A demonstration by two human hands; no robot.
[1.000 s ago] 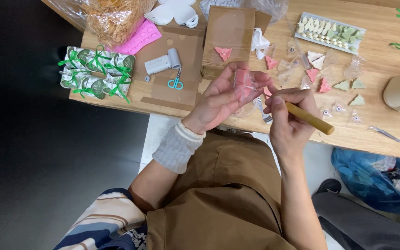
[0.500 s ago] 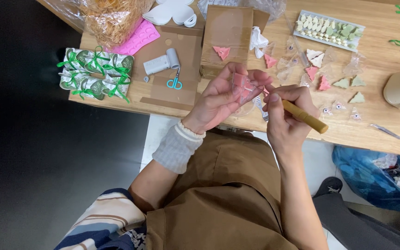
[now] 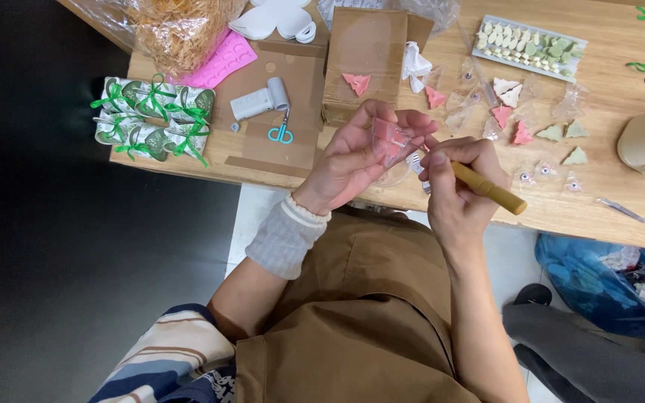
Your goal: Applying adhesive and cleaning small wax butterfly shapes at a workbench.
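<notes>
Hands hold pink piece (image 3: 391, 139), wooden-handled tool (image 3: 489, 188).

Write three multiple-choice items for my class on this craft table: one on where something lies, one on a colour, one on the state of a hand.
1. Where do the small scissors lie?
A. on the brown card mat, beside the grey handheld tool
B. in the blue bag on the floor
C. on the tray of small shapes

2. What colour are the ribbons on the wrapped packets at the table's left end?
A. red
B. green
C. yellow

3. What is the right hand doing?
A. resting flat on the table
B. gripping a tan stick-like tool
C. holding the scissors

Answers: 1 A, the scissors sit just below the grey tool on the mat. 2 B, green bows top each packet. 3 B, the fingers close round the tool's handle, near the pink piece in the left hand.
</notes>
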